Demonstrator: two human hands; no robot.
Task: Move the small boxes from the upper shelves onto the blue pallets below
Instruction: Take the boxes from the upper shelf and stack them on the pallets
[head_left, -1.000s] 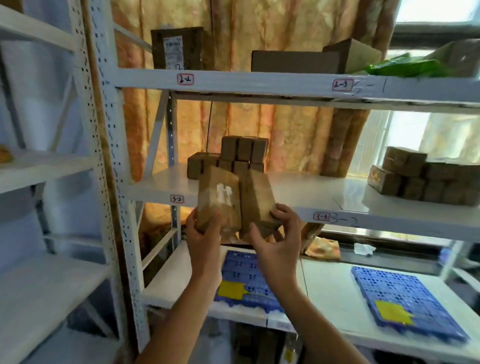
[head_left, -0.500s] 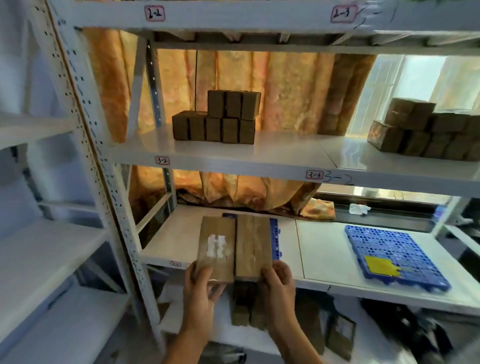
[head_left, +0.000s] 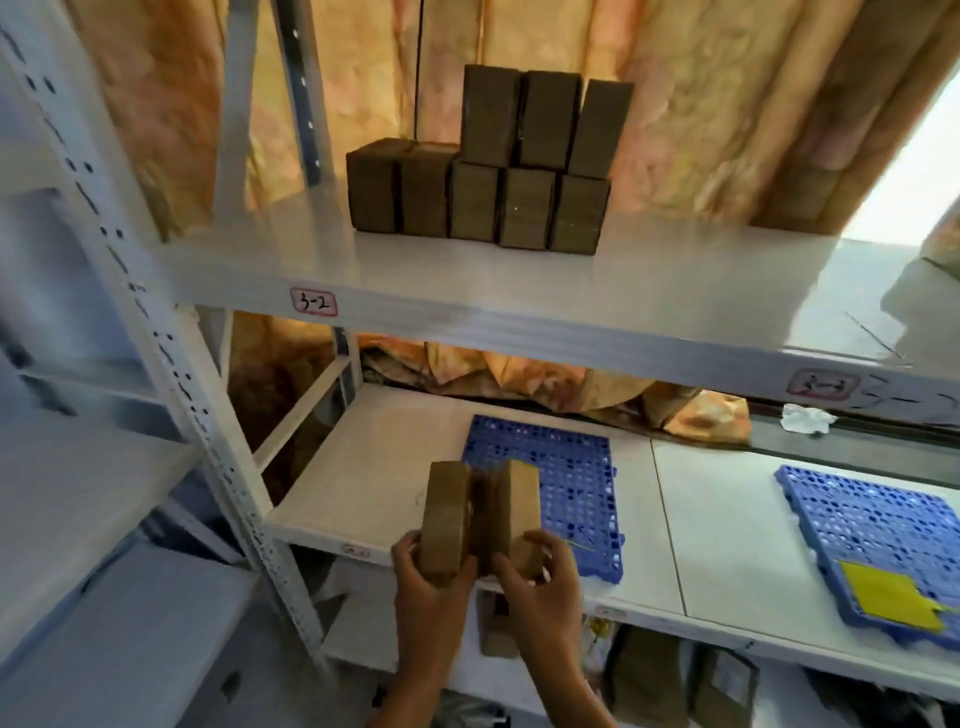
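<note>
Cardboard of this kind is judged light and stiff, best gripped across the flat sides. Two small brown boxes are held upright: one (head_left: 444, 519) clasped by the left hand (head_left: 431, 587), one (head_left: 522, 512) by the right hand (head_left: 540, 587), at the near blue pallet's (head_left: 571, 467) 8 o'clock corner.

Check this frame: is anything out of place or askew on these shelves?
A crumpled white scrap lies loose on the ledge behind the lower shelf. The stacked boxes sit slightly unevenly, the top right one tilted. Nothing spilled.
</note>
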